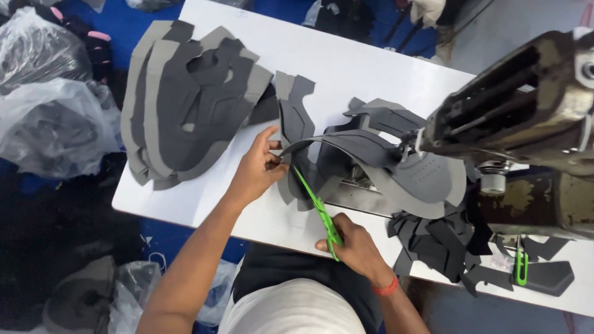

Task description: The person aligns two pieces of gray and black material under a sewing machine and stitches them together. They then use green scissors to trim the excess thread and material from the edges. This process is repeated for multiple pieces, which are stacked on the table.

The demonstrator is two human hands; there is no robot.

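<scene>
The left hand [257,170] pinches the near end of a long curved grey fabric shoe piece [365,151], its grip closed on the strip's tip. The right hand [352,244] has its grip closed around the handles of green-handled thread snips [315,210], whose tip lies right at the left fingertips. The far end of the piece sits under the head of the dark metal sewing machine [520,105].

The likeliest slip, as I judge it, is the blade nicking the left thumb or fingers, since the tip and the pinch are touching or nearly so. A pull on the strip could also drag against the needle area, where it looks caught.

Room is tight. A stack of grey cut fabric panels [185,99] lies just left of the left hand, a heap of small dark offcuts [433,238] sits right of the right wrist, and 1 more green clip-like tool [521,266] lies beyond them. The near edge of the white tabletop [185,204] runs under both forearms; bare surface shows mainly between the hands.
</scene>
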